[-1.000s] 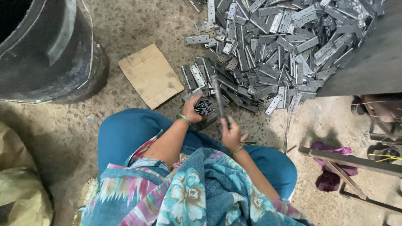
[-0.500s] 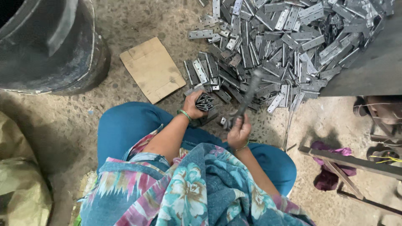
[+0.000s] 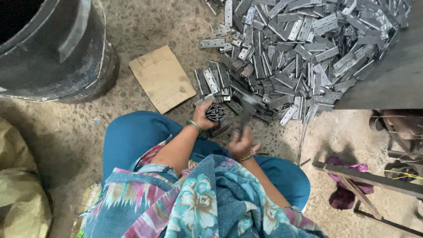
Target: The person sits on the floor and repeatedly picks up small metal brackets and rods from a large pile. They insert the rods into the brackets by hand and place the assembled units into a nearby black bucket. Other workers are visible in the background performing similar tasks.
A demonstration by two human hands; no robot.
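Person sits on the concrete floor (image 3: 145,26), seen from above, knees in blue trousers (image 3: 132,136), floral cloth (image 3: 198,202) over the lap

Left hand (image 3: 203,115), green bangle at the wrist, fingers wrapped tight round a small bundle of dark metal hinges (image 3: 216,112), held upright just ahead of the knees, roughly centre frame

Right hand (image 3: 240,143) at 4 o'clock from the left hand, near it; fingers closed on the handle of a hammer-like tool (image 3: 243,115). Tool is motion-blurred, slants up toward 12 o'clock, head just right of the bundle; contact with the bundle cannot be told

Big heap of loose silver hinges (image 3: 304,48) at 1 o'clock from the hands, spreads to the top right; its near edge is just beyond the bundle

Cardboard piece (image 3: 162,78) flat on the floor at 10 o'clock from the left hand

Black drum (image 3: 53,48) top left. Pale sack (image 3: 20,194) bottom left. Purple rag (image 3: 341,194) and a metal frame (image 3: 374,180) at 4 o'clock, lower right. Dark slab (image 3: 392,79) at 3 o'clock, right edge
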